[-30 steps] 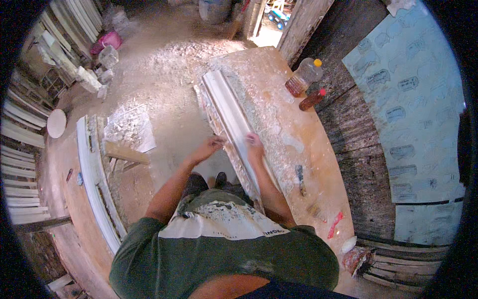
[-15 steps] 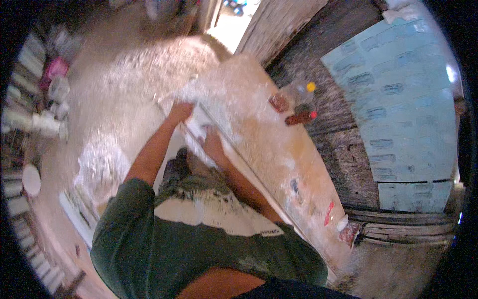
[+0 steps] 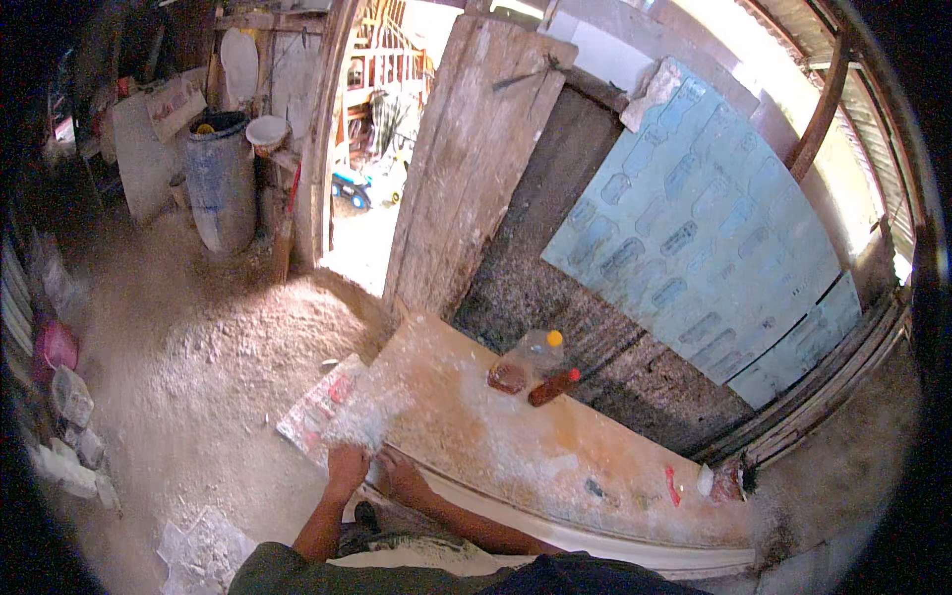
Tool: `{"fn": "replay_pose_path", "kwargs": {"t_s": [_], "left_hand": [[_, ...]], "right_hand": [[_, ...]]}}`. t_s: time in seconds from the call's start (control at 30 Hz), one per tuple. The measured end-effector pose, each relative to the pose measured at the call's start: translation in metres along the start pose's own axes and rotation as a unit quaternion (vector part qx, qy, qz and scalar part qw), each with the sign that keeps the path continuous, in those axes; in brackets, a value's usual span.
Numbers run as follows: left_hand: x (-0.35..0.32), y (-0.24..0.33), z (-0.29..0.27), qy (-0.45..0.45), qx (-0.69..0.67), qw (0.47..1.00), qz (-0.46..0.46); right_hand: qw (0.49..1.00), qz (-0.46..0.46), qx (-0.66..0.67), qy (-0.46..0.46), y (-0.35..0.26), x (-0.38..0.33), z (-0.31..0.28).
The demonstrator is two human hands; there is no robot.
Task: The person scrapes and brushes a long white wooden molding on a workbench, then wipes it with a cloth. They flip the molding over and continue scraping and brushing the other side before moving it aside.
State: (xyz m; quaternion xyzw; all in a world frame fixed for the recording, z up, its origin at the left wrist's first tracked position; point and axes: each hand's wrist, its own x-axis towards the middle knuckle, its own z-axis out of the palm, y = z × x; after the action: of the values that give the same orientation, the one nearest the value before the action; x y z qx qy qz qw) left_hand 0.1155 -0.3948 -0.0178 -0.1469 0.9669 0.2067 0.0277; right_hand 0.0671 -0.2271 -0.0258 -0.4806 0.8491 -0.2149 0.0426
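My left hand (image 3: 347, 468) is closed at the near left end of a long, stained workbench (image 3: 476, 426), beside a patch of white powder (image 3: 359, 421). Just to its right, my right hand (image 3: 404, 480) has its fingers bent in at the bench's near edge. What either hand holds, if anything, is too small and blurred to make out. A long white strip (image 3: 555, 531) runs along the near edge of the bench, right of my hands. A board with red and white marks (image 3: 315, 407) juts out beyond my left hand.
A clear bottle with a yellow cap (image 3: 540, 349) and a smaller red-capped bottle (image 3: 551, 389) stand at the bench's back edge. A light blue panel (image 3: 694, 228) leans behind. A blue barrel (image 3: 220, 188) stands far left. A powdery plastic bag (image 3: 205, 545) lies on the floor.
The view has tilted up, so the doorway and barrel now show and my hands sit lower in the picture. My hands are closer together, still at the bench's near edge.
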Motion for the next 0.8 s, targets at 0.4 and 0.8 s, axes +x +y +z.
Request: {"fn": "replay_pose_path", "kwargs": {"t_s": [0.4,0.8], "left_hand": [[-0.032,-0.032,0.005,-0.007,-0.453,0.89,-0.059],[-0.024,0.006,-0.004,0.047,-0.374,0.92,-0.105]], "right_hand": [[0.971,0.114,-0.024,-0.209,-0.044,0.044,-0.057],[0.981,0.05,-0.057,-0.181,-0.071,0.053,-0.09]]}}
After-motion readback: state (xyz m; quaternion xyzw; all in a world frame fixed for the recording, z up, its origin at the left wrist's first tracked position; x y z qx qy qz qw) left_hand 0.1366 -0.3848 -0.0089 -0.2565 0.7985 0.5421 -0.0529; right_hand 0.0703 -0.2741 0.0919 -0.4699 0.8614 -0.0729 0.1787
